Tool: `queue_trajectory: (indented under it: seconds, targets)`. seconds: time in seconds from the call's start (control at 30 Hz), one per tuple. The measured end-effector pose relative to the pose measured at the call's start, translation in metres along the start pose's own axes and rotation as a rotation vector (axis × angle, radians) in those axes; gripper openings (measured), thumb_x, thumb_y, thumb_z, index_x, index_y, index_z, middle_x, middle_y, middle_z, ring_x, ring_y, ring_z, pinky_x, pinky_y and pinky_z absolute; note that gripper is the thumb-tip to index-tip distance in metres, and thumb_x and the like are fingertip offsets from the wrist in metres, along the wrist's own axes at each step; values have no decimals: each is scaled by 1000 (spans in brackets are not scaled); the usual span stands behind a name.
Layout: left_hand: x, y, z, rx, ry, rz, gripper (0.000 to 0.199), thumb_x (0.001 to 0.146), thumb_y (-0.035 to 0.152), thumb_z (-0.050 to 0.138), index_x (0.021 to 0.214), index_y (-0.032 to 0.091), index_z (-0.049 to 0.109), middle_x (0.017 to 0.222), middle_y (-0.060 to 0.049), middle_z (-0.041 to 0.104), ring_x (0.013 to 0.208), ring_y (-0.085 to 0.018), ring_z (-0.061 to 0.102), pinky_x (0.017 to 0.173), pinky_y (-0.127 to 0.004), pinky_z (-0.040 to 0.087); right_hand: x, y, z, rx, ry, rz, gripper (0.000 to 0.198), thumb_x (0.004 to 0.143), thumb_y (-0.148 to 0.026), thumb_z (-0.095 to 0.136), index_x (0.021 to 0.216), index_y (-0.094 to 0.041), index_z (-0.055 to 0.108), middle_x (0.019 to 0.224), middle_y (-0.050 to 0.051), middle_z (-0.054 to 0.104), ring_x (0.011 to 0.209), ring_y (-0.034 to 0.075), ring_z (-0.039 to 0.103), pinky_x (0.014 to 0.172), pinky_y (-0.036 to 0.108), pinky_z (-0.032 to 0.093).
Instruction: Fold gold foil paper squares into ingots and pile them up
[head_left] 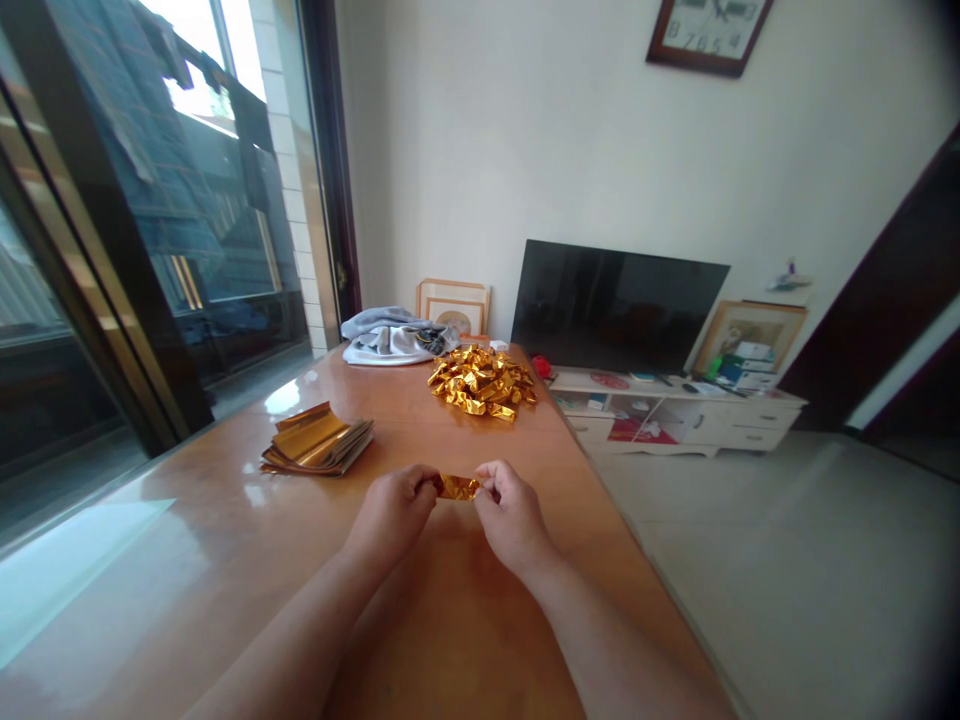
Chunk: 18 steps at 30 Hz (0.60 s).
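From the head view I see both hands raised just above the wooden worktop point(225, 560), meeting over its middle. My left hand point(394, 515) has its fingers curled in and pinches the left end of a small piece of gold foil point(458, 487); my right hand point(510, 515) pinches the right end in the same way, so the foil spans the short gap between the two sets of fingertips. The foil looks creased and partly folded, though I cannot tell its exact shape. It seems held slightly off the surface rather than lying on it. To the left of the hands, well apart from them, a flat stack of gold sheets point(317, 443) lies on the worktop, its top sheets lifting a little. Farther away, near the far end, sits a heap of folded gold pieces point(482, 381), and beyond it to the left a bundle of grey and white cloth point(394, 337). Off the worktop to the right a dark television point(615, 305) stands on a low white cabinet point(675, 415), with picture frames leaning on the wall either side, and a large window point(150, 220) runs along the left.
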<state>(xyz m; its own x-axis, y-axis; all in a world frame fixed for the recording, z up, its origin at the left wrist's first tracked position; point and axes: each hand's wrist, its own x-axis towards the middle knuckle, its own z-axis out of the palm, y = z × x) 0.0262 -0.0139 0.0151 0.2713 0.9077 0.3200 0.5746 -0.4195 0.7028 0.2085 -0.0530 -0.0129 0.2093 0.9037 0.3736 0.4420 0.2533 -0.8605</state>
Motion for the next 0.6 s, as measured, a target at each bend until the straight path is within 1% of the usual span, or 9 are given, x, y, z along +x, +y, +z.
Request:
queue_trajectory:
  seconds: [0.1, 0.3, 0.43, 0.6]
  targets:
    - [0, 0, 0, -36, 5, -13, 24, 85, 29, 52, 84, 23, 75, 76, -2, 74, 71, -21, 67, 66, -27, 41, 0, -1, -1, 0, -7, 13, 23, 82, -22, 54, 103, -20, 63, 74, -1, 64, 67, 17, 57, 63, 27, 43]
    - [1, -1, 2, -59, 8, -48, 23, 84, 29, 53, 81, 23, 75, 77, -2, 75, 71, -22, 68, 65, -27, 43, 0, -5, -3, -9, -25, 13, 35, 81, -21, 54, 116, -19, 60, 71, -3, 63, 65, 16, 57, 63, 27, 43]
    - [3, -6, 3, -122, 6, -68, 23, 82, 31, 55, 84, 22, 76, 78, -2, 76, 70, -21, 69, 66, -27, 46, 1, -3, -2, 27, -52, 21, 38, 82, -22, 55, 120, -18, 58, 71, -3, 63, 66, 16, 58, 63, 27, 43]
    - [5, -5, 1, -294, 26, -177, 23, 79, 33, 60, 90, 17, 72, 80, -5, 74, 68, -20, 69, 65, -28, 50, 3, 2, -1, 142, -90, 87, 34, 83, -28, 58, 116, -18, 57, 72, -3, 61, 64, 15, 56, 59, 26, 42]
